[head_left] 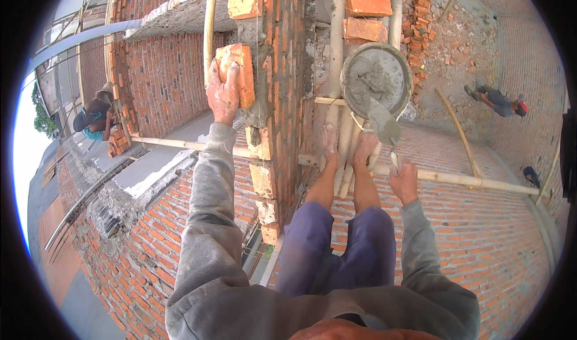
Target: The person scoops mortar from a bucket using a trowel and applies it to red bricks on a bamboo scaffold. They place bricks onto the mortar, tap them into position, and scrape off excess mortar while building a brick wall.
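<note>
your left hand is closed over a red brick, fingers wrapped across its face and upper edge, pressing it against the mortared top of the brick wall that runs up the middle of the view. the brick sits tilted a little, just beside a bamboo pole that stands to its left.

your right hand is clenched around the handle of a trowel; its blade, coated in grey mortar, points up and reaches over the rim of the round mortar pan. the pan holds wet grey mortar and rests on the bamboo scaffold near your bare feet, which stand on the poles.

two loose bricks lie on the scaffold just beyond the pan. far below on the right, a person is on the rubble-strewn ground; another person is at the wall on the left.
</note>
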The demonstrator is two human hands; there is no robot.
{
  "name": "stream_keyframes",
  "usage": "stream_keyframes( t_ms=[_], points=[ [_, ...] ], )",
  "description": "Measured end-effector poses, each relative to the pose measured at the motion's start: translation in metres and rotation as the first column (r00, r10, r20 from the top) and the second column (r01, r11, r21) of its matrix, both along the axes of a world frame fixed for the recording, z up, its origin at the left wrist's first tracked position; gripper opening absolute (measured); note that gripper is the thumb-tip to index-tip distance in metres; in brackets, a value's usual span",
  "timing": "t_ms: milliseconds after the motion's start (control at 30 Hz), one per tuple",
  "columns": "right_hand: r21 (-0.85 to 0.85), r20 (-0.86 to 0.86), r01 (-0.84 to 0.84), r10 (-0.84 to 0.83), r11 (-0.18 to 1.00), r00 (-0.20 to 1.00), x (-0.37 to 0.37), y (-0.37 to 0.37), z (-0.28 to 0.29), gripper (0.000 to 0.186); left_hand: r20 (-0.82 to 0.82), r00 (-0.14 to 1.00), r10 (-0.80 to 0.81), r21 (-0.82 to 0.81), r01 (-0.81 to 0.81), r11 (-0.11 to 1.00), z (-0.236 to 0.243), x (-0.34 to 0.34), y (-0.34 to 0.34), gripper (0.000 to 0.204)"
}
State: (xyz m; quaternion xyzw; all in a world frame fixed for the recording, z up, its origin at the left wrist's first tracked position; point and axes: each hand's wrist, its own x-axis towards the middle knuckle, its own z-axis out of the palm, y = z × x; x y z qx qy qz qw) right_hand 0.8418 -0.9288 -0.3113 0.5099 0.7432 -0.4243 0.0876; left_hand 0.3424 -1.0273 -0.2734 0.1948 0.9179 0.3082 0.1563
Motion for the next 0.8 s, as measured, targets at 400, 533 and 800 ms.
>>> stream_keyframes(
  t_ms=[400, 533, 800],
  points=[
    [-0.059, -0.090, 0.048, -0.053, 0.997, 0.994, -0.020, -0.065, -0.012, 0.024, -0.069, 0.993, -0.096, -0.137, 0.086, 0.987, -0.026, -0.024, 0.028, 0.078],
    [-0.089, -0.049, 0.067, -0.072, 0.994, 0.996, -0.028, -0.071, -0.009, 0.024, -0.125, 0.987, -0.104, -0.194, 0.078, 0.978, -0.033, -0.023, 0.028, 0.081],
    [-0.070, -0.090, 0.175, -0.180, 0.982, 0.979, -0.040, -0.073, 0.011, 0.014, -0.131, 0.986, -0.103, -0.213, 0.073, 0.974, -0.030, -0.003, 0.016, 0.075]
  ],
)
